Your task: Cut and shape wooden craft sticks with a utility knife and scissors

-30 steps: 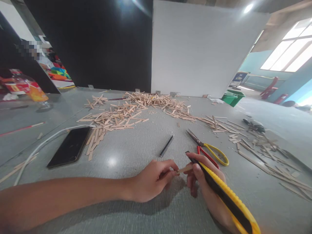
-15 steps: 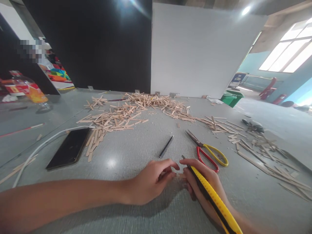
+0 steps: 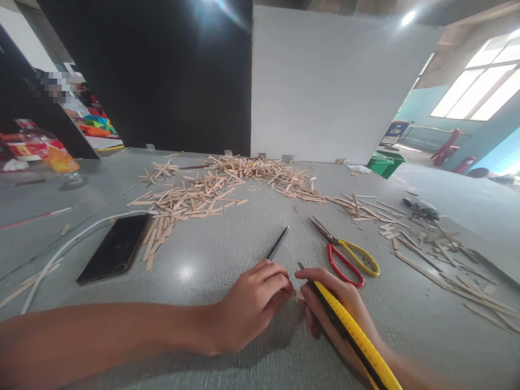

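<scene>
My right hand [image 3: 339,303] is closed around a yellow and black box cutter [image 3: 353,331], its blade tip pointing away from me. My left hand [image 3: 252,303] is closed, thumb and fingers pinched on a small piece of wooden stick [image 3: 299,296]; most of the piece is hidden by the fingers. The stick's visible end lies between both hands, close to the right fingers. Just beyond my left hand lies a dark pen [image 3: 278,242]. Scissors [image 3: 345,252] with one red and one yellow handle lie past my right hand, blades slightly apart.
Flat wooden sticks [image 3: 190,195] are heaped across the grey table [image 3: 227,246], with cut strips [image 3: 439,271] at right. A phone [image 3: 116,249] with a white cable [image 3: 60,252] lies left, a drink bottle [image 3: 57,154] behind it. Black and white panels [image 3: 325,81] stand at the back.
My left hand has turned over slightly and its fingers have closed down onto the small stick piece, now covering the pen's near end. My right hand and the box cutter have shifted slightly left.
</scene>
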A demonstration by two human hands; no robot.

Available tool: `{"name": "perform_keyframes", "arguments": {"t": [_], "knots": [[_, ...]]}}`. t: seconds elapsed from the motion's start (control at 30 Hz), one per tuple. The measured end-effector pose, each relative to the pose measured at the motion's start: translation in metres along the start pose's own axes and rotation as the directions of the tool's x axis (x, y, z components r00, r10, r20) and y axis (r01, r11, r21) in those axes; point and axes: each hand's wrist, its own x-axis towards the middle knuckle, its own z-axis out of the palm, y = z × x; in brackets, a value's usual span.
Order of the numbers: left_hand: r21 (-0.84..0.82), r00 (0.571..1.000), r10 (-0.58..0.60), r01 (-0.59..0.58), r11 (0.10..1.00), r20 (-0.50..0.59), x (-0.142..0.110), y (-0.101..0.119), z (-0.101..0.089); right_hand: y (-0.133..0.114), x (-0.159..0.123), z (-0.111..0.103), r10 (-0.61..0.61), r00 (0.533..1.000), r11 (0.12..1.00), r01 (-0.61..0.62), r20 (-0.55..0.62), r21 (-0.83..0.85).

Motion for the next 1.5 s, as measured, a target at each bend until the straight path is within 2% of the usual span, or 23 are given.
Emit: {"name": "perform_keyframes", "arguments": {"t": [0.17,0.37,0.5,0.67,0.93,1.0,1.13,1.2,1.5], "knots": [[-0.024,1.0,-0.004,0.005,1.0,0.017,0.001,0.0,0.0,0.003,0.001,-0.001,0.01,0.999,1.0,-0.01,0.036,0.008],[-0.043,0.998,-0.001,0.004,0.999,0.068,0.001,0.0,-0.001,0.005,0.004,-0.003,-0.059,0.993,0.998,0.062,0.105,-0.029],[-0.056,0.995,-0.021,0.027,0.998,0.098,0.001,0.001,-0.002,0.003,0.003,-0.004,-0.059,0.992,0.997,0.063,0.109,-0.034],[-0.095,0.993,-0.071,0.08,0.992,0.091,0.0,0.003,-0.002,0.001,0.002,-0.005,-0.004,0.996,0.999,0.008,0.092,-0.045],[-0.059,0.995,-0.067,0.071,0.996,0.08,0.001,0.002,-0.001,0.004,0.002,-0.004,-0.011,0.994,0.999,0.016,0.107,-0.04],[-0.005,0.997,-0.046,0.046,0.999,0.07,-0.001,0.001,-0.001,0.003,0.002,-0.004,-0.007,0.993,1.0,0.01,0.117,-0.03],[0.135,0.996,0.071,-0.079,0.988,0.059,-0.007,-0.001,0.0,0.0,0.002,-0.003,-0.031,0.989,0.999,0.033,0.142,-0.009],[0.18,0.995,0.087,-0.096,0.979,0.058,-0.009,-0.002,0.001,-0.001,0.003,-0.002,-0.041,0.99,0.999,0.042,0.135,-0.006],[0.194,0.971,0.125,-0.165,0.967,0.201,-0.01,-0.004,-0.006,-0.001,0.004,-0.001,-0.038,0.992,0.999,0.04,0.12,-0.014]]}}
